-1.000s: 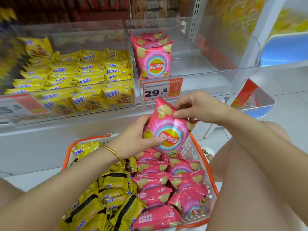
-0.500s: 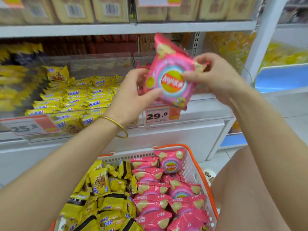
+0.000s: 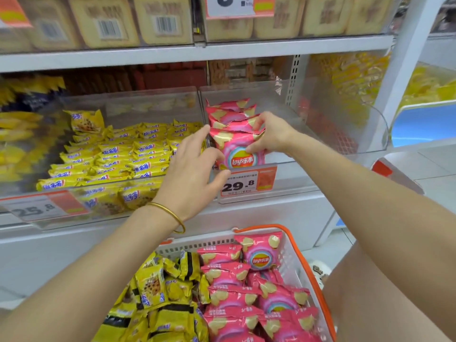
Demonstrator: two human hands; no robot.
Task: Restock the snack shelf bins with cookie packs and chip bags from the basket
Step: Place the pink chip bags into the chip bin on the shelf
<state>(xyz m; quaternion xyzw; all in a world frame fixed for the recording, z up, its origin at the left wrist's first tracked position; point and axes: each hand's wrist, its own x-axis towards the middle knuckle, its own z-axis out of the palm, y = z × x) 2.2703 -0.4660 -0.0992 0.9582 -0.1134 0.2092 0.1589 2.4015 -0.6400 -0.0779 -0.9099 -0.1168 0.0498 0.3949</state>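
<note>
So it stands label-forward, the right hand (image 3: 269, 135) pinches the chip bag (image 3: 238, 150), the left hand (image 3: 195, 176) at its nine o'clock splayed, holding nothing.

Glossy pink foil chip bag (image 3: 237, 146) in a clear plastic bin (image 3: 345, 124); shiny yellow cookie packs (image 3: 158, 287) in a white plastic basket (image 3: 292, 254).

We read this as shop, snack aisle. We see tiered white shelf (image 3: 271, 46), clear bins (image 3: 320, 114) stocked with identical cookie packs (image 3: 138, 154) and chip bags (image 3: 232, 112), price tag 29.8 (image 3: 248, 185) and price tag 25.8 (image 3: 37, 209) on bin fronts, barcoded packs (image 3: 108, 23) above, orange-rimmed basket (image 3: 266, 227) below.
</note>
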